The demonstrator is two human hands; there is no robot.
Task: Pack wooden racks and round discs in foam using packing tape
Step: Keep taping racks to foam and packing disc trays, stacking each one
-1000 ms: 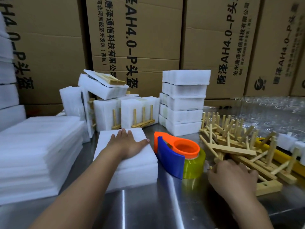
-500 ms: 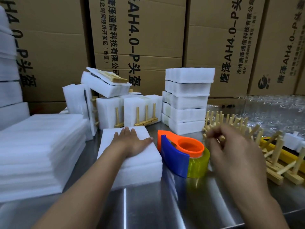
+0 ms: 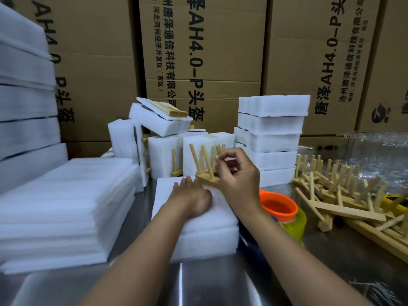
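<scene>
My left hand lies flat, fingers spread, on a folded white foam pad in the middle of the steel table. My right hand grips a wooden rack by its upright pegs and holds it over the pad's far edge, just beyond my left fingertips. An orange and blue tape dispenser with yellowish tape stands right of the pad, partly behind my right forearm. A pile of loose wooden racks lies at the right. No round discs are visible.
A tall stack of flat foam sheets fills the left. Foam-wrapped bundles and half-wrapped racks stand behind the pad. Cardboard boxes wall the back. Bubble wrap lies at the far right.
My right hand lifted a wooden rack from the pile at the right and carried it left across the tape dispenser to the foam pad. My left hand stayed pressed on the pad.
</scene>
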